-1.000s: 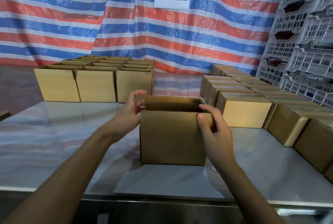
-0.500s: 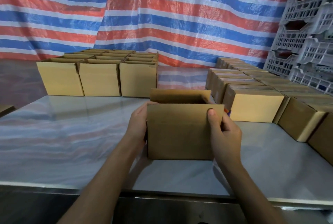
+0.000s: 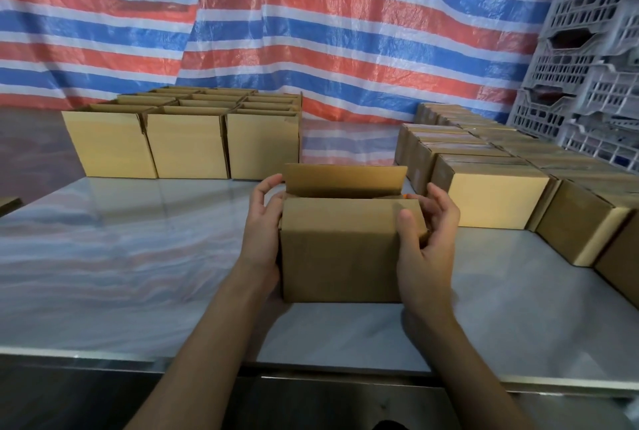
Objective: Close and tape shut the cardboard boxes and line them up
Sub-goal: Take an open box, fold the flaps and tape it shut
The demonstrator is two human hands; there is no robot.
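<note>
The cardboard box (image 3: pixel 340 250) sits on the table (image 3: pixel 138 257) dead ahead at 12 o'clock from the person, close to the near edge. Its long axis runs from 9 to 3 o'clock. The two hands take it by its short ends. The left hand (image 3: pixel 262 222) lies along the 9 o'clock wall, its fingers curling up round the top corner there. The right hand (image 3: pixel 428 236) holds the 3 o'clock end, with the thumb (image 3: pixel 406 225) pressed on the near face and the other fingers bent round behind. Both are grasping the box, neither clenched empty.

The rear flap (image 3: pixel 345 179) stands upright along the far long edge, at 12 o'clock from both sets of fingers and just above them. I judge the closing move turns on this: the flap must fold down toward 6 o'clock, and either hand reaches it equally.

No tape is in sight. Open boxes (image 3: pixel 186 146) stand at 10 o'clock, and the closed boxes (image 3: pixel 494 198) run in rows from 1 to 3 o'clock.
</note>
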